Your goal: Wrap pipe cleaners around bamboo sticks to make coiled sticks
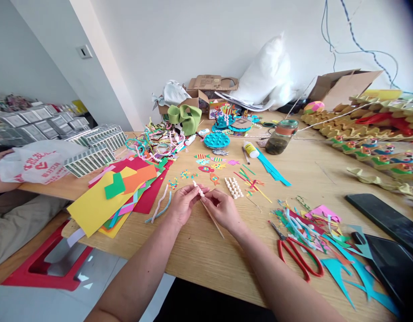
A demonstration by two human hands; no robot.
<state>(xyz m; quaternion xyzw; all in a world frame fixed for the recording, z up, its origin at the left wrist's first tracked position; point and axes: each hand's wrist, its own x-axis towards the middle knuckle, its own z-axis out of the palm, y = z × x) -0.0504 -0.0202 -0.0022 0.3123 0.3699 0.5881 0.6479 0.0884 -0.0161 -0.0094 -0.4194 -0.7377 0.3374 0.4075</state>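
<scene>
My left hand (184,203) is closed, pinching a white coiled strip (198,188) wound around the top of a thin wooden stick (213,219). Beside it, my right hand (223,208) is also closed, with thumb and fingers at the lower end of the coil and on the stick, which slants down toward me. Short white coils (233,188) lie in rows just beyond my right hand. To the left of my left hand rest a pink and a blue fuzzy strip (163,208). Several decorated paper fish (206,169) are spread farther back.
Coloured paper sheets (89,205) are stacked at left. Red-handled scissors (300,257), paper scraps (340,264) and a phone (387,219) lie at right. Behind stand a glue bottle (250,150) and a glass jar (282,138). Another person's arm (2,165) shows at far left.
</scene>
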